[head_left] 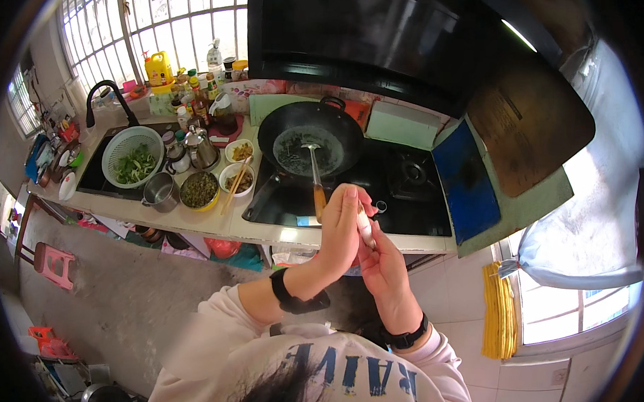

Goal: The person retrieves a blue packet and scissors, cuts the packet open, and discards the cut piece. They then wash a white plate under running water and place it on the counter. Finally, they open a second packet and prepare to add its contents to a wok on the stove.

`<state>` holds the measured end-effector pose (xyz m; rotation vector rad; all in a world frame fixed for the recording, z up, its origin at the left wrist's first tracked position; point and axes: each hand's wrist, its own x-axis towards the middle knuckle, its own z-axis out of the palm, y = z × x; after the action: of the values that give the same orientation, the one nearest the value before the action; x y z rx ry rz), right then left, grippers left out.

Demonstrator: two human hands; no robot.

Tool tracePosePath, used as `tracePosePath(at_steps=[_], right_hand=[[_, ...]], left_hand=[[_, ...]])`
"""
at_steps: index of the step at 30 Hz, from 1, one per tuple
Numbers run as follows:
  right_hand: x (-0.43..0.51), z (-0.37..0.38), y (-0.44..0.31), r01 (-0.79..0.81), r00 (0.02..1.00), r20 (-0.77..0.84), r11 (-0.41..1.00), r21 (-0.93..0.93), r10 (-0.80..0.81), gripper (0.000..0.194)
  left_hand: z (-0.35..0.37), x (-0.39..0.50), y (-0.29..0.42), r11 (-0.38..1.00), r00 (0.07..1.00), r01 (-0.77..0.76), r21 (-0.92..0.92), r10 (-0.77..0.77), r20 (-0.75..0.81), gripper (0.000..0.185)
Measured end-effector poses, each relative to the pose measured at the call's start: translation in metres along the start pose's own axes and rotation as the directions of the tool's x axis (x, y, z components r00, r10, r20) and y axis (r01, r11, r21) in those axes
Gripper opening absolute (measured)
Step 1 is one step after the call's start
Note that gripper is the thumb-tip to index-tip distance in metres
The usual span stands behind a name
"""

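Note:
My left hand point(342, 228) and my right hand point(386, 264) meet in front of the stove's near edge. Between them is a small, pale, elongated thing point(364, 228) with a brownish end; what it is I cannot tell. The right fingers grip its lower part, while the left palm and fingers lie along its side. Just beyond the hands, a wok point(311, 139) sits on the gas stove with a little cloudy liquid in it and faint steam above. A metal spatula point(313, 166) rests in the wok, its wooden handle pointing towards me beside the left hand.
Left of the stove stand two white bowls of food point(240, 151) point(231, 171), chopsticks point(236, 186), a bowl of chopped greens point(199, 190), a metal mug point(161, 192), a steel kettle point(200, 149) and a colander of leaves point(133, 157). A range hood point(359, 37) hangs above; boards lean at right point(515, 138).

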<state>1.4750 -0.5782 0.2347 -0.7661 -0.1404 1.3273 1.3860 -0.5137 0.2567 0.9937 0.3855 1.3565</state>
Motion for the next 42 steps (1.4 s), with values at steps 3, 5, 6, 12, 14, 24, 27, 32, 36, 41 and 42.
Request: tracePosePath(at_steps=[3,5,6,12,14,24,27,32,36,41,42], right_hand=[[0.031,0.029,0.01,0.029,0.997,0.066,0.999,0.016,-0.03,0.024],[0.051,0.05,0.017,0.026,0.998,0.058,1.0,-0.002,-0.026,0.023],[0.06,0.061,0.021,0.019,0.998,0.06,1.0,-0.003,-0.019,0.023],[0.103,0.116,0.05,-0.004,0.997,0.081,1.0,-0.004,0.004,0.022],[0.105,0.125,0.066,-0.011,0.994,0.105,1.0,-0.016,0.012,0.023],[0.106,0.122,0.12,-0.271,0.954,0.122,0.962,-0.042,0.274,0.028],[0.111,0.12,0.113,-0.329,0.935,0.114,0.942,-0.072,0.335,0.03],[0.116,0.124,0.096,-0.403,0.885,0.206,0.909,-0.111,0.418,0.029],[0.12,0.125,0.08,-0.409,0.88,0.202,0.902,-0.136,0.429,0.032],[0.125,0.111,0.051,-0.322,0.918,0.2,0.939,-0.124,0.341,0.033],[0.127,0.107,0.046,-0.298,0.925,0.213,0.949,-0.108,0.315,0.033]], left_hand=[[-0.018,0.037,0.007,0.999,1.0,-0.002,-0.054,0.001,-0.011,0.033],[-0.036,0.06,0.015,0.998,1.0,-0.015,-0.053,0.015,-0.003,0.033],[-0.046,0.072,0.021,1.0,1.0,-0.002,-0.023,0.002,0.021,0.034],[-0.097,0.114,0.057,0.996,0.993,-0.087,-0.018,0.088,0.082,0.034],[-0.112,0.112,0.067,0.996,0.995,-0.081,-0.036,0.083,0.056,0.034],[-0.173,0.082,0.075,0.955,0.967,0.042,-0.294,-0.113,-0.227,0.053],[-0.182,0.079,0.076,0.94,0.979,0.054,-0.336,-0.115,-0.165,0.056],[-0.183,0.08,0.077,0.934,0.978,0.048,-0.355,-0.116,-0.173,0.057],[-0.178,0.081,0.067,0.942,0.984,0.055,-0.331,-0.107,-0.14,0.056],[-0.18,0.08,0.053,0.935,0.981,0.097,-0.341,-0.147,-0.125,0.05],[-0.182,0.079,0.05,0.937,0.981,0.097,-0.334,-0.147,-0.127,0.049]])
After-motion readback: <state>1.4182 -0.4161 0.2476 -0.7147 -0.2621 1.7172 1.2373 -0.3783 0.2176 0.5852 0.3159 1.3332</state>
